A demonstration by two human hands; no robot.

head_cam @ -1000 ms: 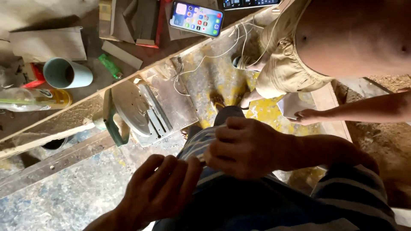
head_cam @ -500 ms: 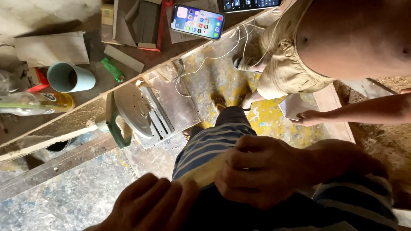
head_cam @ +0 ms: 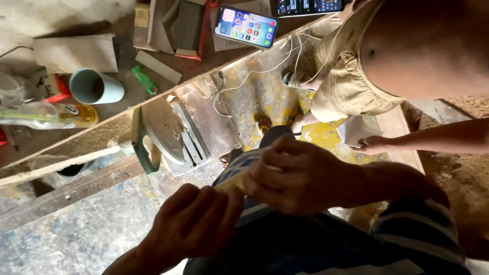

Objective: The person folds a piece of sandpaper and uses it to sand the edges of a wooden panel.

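Observation:
My left hand (head_cam: 196,224) and my right hand (head_cam: 300,175) both close around a thin pale-yellow strip (head_cam: 232,182), probably wood, held over my striped trousers (head_cam: 254,214). Only a short piece of the strip shows between the two hands. My right hand grips it from above, fingers curled. My left hand holds the nearer end from below. Most of the strip is hidden by the hands.
A circular saw (head_cam: 165,135) with a green handle lies by a wooden beam (head_cam: 76,147). A smartphone (head_cam: 246,26), light-blue cup (head_cam: 96,86), bottle (head_cam: 48,116) and cardboard pieces lie beyond. Another person in tan shorts (head_cam: 346,81) stands right, a hand (head_cam: 374,145) holding a pale sheet.
Both hands rose in view with the strip after dipping lower half a second ago. The view shifted slightly right. The other person stays in place.

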